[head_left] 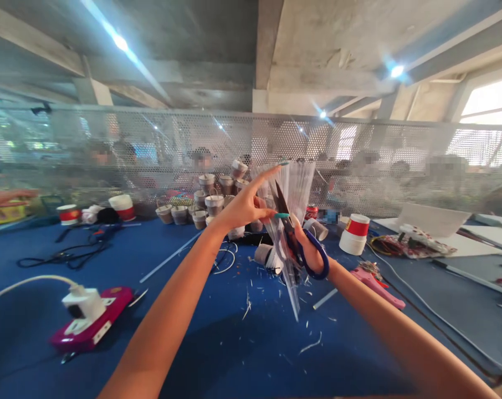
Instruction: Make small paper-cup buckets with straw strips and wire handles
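My right hand (309,246) is wrapped round a pair of scissors (281,199) with dark blue handles, the dark blades pointing up and left. Close behind lies a fan of clear plastic sheets (301,185), wide at the top and narrowing to a point below the hand. My left hand (246,202) is against the left side of this plastic, thumb and index finger spread wide apart; its other fingers are partly hidden. The blades lie close to the left thumb. Whether the right hand also grips the plastic is hidden.
Small grey buckets (214,205) are stacked behind my left hand. A purple power strip (93,321) with a white plug stands at left. White rolls with a red band (358,227) and pink-handled pliers (378,288) lie at right. Plastic scraps (311,346) litter the blue table (218,366).
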The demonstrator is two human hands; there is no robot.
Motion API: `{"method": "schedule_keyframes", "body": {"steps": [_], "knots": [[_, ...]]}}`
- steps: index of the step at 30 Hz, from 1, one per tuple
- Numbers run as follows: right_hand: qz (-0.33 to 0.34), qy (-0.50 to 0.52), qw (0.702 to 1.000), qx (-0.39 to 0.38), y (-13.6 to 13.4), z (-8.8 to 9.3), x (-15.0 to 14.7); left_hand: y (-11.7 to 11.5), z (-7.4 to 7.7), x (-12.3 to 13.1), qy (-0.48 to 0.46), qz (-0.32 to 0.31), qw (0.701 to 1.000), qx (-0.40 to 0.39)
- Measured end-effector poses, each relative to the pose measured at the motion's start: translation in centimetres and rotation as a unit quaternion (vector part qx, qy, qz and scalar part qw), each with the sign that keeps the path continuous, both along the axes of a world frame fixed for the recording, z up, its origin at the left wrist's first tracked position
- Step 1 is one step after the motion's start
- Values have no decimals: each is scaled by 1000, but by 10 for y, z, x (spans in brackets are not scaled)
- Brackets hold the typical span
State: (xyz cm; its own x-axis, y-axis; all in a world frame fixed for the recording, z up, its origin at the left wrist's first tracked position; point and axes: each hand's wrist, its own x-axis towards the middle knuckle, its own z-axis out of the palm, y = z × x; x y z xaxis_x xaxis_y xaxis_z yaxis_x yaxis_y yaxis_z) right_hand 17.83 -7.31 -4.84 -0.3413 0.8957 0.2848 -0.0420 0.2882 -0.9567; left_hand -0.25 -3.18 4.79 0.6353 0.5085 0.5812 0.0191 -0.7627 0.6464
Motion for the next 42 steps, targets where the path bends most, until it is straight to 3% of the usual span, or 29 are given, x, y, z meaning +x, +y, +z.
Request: {"method": "schedule_keyframes", "body": {"steps": [6, 13, 20, 29, 37, 42], "knots": [[31, -9, 999, 29, 25, 17, -19, 21, 7, -11, -21, -3, 1000, -4], [46, -6, 999, 11, 54, 0, -23, 50, -12, -17, -4, 4, 999, -41], [-2, -6, 999, -42, 54, -8, -16, 52, -18, -13, 13, 2, 997, -76], [-11, -10, 996, -83, 52, -6, -18, 55, -19, -15, 19, 6, 996, -85], [82, 10, 996, -16, 61, -12, -11, 58, -14, -18, 19, 0, 997, -72], [73, 17, 997, -32, 61, -16, -11, 59, -15, -18, 7, 0, 997, -73]]}}
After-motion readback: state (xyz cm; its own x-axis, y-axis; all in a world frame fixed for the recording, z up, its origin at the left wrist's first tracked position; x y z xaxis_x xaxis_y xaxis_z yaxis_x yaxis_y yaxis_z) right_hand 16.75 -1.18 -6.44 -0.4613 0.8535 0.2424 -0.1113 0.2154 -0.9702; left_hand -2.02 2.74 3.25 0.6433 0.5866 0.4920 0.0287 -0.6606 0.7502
